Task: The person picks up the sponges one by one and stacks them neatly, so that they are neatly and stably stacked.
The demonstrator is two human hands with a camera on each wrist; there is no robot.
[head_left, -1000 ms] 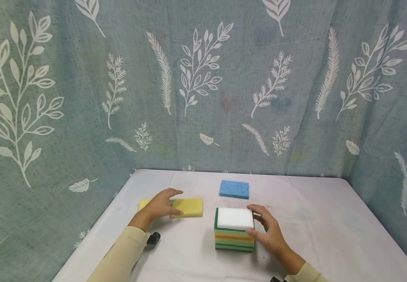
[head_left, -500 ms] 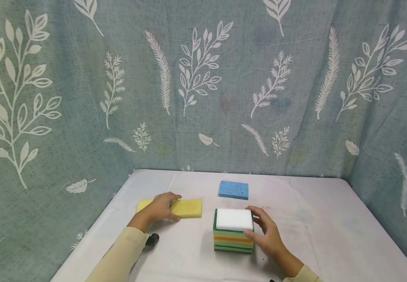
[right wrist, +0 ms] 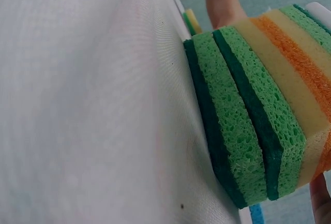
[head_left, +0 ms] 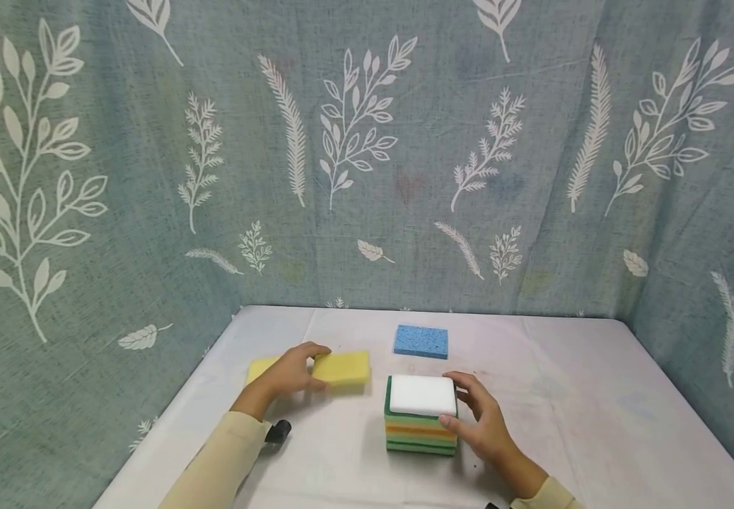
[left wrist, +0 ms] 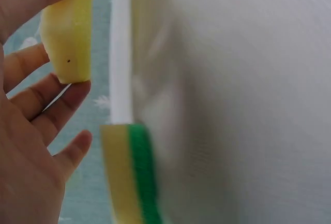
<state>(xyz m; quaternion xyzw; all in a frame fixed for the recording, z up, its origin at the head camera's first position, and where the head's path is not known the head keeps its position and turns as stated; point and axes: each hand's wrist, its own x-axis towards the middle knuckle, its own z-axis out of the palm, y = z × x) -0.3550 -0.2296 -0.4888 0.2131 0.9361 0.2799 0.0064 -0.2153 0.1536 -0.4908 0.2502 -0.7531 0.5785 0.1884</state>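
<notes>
My left hand (head_left: 286,372) pinches a yellow sponge (head_left: 341,368) between thumb and fingers. In the left wrist view this sponge (left wrist: 67,45) is raised off the white cloth. A second sponge, yellow with a green scouring side (left wrist: 121,175), lies on the cloth, partly hidden behind the left hand in the head view. My right hand (head_left: 484,420) grips the right side of a sponge stack (head_left: 421,435), thumb at the front and fingers at the back. Green, beige and orange layers (right wrist: 243,115) show in the right wrist view. A white sponge (head_left: 423,394) lies on top.
A blue sponge (head_left: 421,341) lies flat on the table behind the stack. White cloth covers the table (head_left: 571,396). Grey-green curtains with leaf prints (head_left: 367,155) hang behind it and at both sides.
My left hand has taken hold of the right-hand yellow sponge and lifted it off the table, slightly to the right. The right hand stays at the stack.
</notes>
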